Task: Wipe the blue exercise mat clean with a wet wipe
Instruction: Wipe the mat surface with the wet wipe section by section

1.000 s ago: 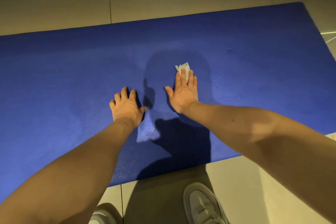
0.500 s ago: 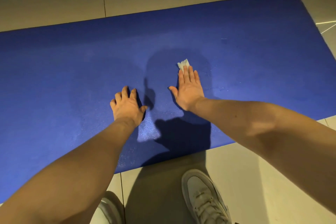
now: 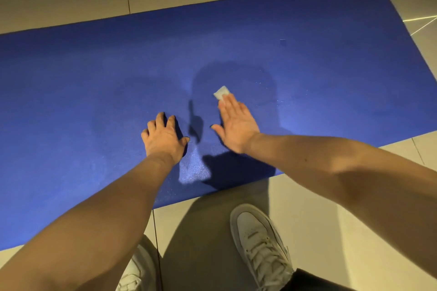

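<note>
The blue exercise mat (image 3: pixel 319 38) lies flat across a tiled floor and fills most of the view. My right hand (image 3: pixel 236 123) lies flat on the mat near its front edge, fingers straight, pressing a small folded white wet wipe (image 3: pixel 221 92) that sticks out past the fingertips. My left hand (image 3: pixel 164 137) rests on the mat just to the left, fingers spread and bent at the knuckles, holding nothing. A dark shadow of my head and arms covers the mat around both hands.
Pale floor tiles (image 3: pixel 295 196) border the mat in front and behind. My two white shoes (image 3: pixel 260 243) stand on the tiles just before the mat's front edge. A small dark speck (image 3: pixel 282 41) sits on the mat at the back right.
My right hand has turned and slid the wipe a little to the left, fingers now angled leftwards. My left hand has stayed in place. The view has shifted slightly.
</note>
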Demonstrator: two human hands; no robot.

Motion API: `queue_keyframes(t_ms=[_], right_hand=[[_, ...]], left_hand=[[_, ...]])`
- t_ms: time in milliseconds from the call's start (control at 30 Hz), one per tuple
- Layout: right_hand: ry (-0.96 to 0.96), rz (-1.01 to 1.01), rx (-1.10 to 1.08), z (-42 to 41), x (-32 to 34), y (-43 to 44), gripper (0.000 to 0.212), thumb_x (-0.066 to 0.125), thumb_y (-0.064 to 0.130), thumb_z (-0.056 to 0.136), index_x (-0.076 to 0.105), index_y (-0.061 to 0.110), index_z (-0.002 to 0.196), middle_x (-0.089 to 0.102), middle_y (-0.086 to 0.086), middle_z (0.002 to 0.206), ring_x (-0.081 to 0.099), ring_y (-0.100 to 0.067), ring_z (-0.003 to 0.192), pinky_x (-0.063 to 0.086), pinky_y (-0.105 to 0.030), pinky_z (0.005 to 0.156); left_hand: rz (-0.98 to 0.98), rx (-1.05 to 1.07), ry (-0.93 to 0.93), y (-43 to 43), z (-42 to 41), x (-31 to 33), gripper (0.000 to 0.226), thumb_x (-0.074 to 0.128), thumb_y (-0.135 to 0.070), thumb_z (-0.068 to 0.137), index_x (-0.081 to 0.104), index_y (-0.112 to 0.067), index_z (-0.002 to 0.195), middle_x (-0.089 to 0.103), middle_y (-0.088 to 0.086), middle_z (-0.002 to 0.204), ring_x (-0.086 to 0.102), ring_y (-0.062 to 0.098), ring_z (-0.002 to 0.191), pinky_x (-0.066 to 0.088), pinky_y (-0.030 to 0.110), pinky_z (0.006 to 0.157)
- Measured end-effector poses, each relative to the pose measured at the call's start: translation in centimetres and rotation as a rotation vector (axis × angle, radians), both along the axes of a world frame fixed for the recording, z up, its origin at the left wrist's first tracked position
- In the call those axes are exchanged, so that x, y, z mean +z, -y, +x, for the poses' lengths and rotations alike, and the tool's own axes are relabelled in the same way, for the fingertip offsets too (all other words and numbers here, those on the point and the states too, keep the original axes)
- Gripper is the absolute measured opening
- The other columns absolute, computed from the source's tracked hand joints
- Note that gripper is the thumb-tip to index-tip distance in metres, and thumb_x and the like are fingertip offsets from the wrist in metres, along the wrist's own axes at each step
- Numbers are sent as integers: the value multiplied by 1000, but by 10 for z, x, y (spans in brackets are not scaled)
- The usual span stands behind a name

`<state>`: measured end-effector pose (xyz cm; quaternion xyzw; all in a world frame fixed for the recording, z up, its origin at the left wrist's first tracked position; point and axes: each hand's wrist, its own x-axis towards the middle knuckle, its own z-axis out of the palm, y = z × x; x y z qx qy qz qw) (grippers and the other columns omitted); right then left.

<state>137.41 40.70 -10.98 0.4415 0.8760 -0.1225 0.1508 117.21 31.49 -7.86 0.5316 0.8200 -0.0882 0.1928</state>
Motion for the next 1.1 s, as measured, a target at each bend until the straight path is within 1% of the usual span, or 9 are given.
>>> queue_keyframes(t_ms=[100, 200, 400, 533, 700, 800, 900, 1000, 1100], right_hand=[[44, 11, -138, 11, 5, -14, 82, 18, 59, 105, -3, 4, 161, -16, -14, 169, -16, -30, 156, -2, -45, 127], [16, -43, -230, -9, 7, 3, 85, 16, 61, 105, -6, 1, 160, -18, -17, 168, -19, -33, 155, -3, -47, 127], [0, -93, 25, -28, 9, 79, 84, 22, 59, 105, -6, 3, 161, -19, -15, 168, -22, -29, 155, -9, -43, 125], [-2, -49, 120, -6, 4, 70, 81, 23, 57, 106, -1, 5, 162, -15, -12, 169, -16, -27, 156, 0, -44, 127], [94, 5, -141, 28, 10, 32, 83, 17, 60, 105, -4, 3, 161, -18, -13, 168, -17, -30, 156, -5, -46, 127], [85, -42, -248, 18, 8, 41, 87, 14, 64, 103, -4, 1, 161, -16, -19, 168, -18, -35, 155, -6, -49, 126], [80, -46, -170, -2, 4, 81, 87, 16, 62, 104, -6, 0, 160, -17, -23, 167, -19, -38, 154, -7, -50, 126], [38, -105, -6, -2, 6, 112, 85, 18, 61, 105, -9, 3, 160, -19, -17, 167, -21, -31, 155, -10, -44, 126], [-65, -104, 59, 15, 5, 108, 83, 17, 62, 103, 1, 6, 162, -12, -12, 169, -14, -27, 157, -1, -45, 127]], left_hand=[[-1, 4, -1, 8, 3, 0, 77, 59, -56, 93, 27, -22, 154, 17, 7, 162, 24, 33, 141, 24, 49, 114], [-5, 15, 3, 12, 5, 1, 76, 59, -55, 93, 28, -22, 154, 17, 7, 161, 24, 33, 141, 24, 48, 114], [2, 24, -1, 25, 12, 0, 77, 60, -55, 92, 28, -23, 154, 18, 6, 162, 24, 33, 140, 25, 46, 112], [-3, 27, 9, 36, 18, 1, 76, 60, -55, 92, 28, -23, 154, 16, 6, 162, 24, 33, 140, 25, 46, 112], [-13, 31, 8, 50, 21, 2, 75, 59, -55, 93, 28, -23, 154, 16, 5, 162, 23, 32, 140, 25, 45, 112], [-19, 38, 15, 54, 24, 4, 75, 60, -54, 93, 28, -24, 154, 16, 5, 162, 24, 32, 140, 24, 45, 113], [-16, 42, 21, 59, 28, 3, 75, 60, -53, 93, 27, -24, 154, 16, 5, 162, 24, 32, 140, 24, 45, 113], [-7, 51, 32, 64, 32, 2, 75, 62, -52, 92, 29, -24, 154, 16, 5, 162, 24, 32, 140, 24, 45, 113], [-10, 49, 32, 69, 35, 3, 75, 62, -51, 93, 29, -24, 154, 16, 6, 162, 23, 33, 140, 24, 45, 113]])
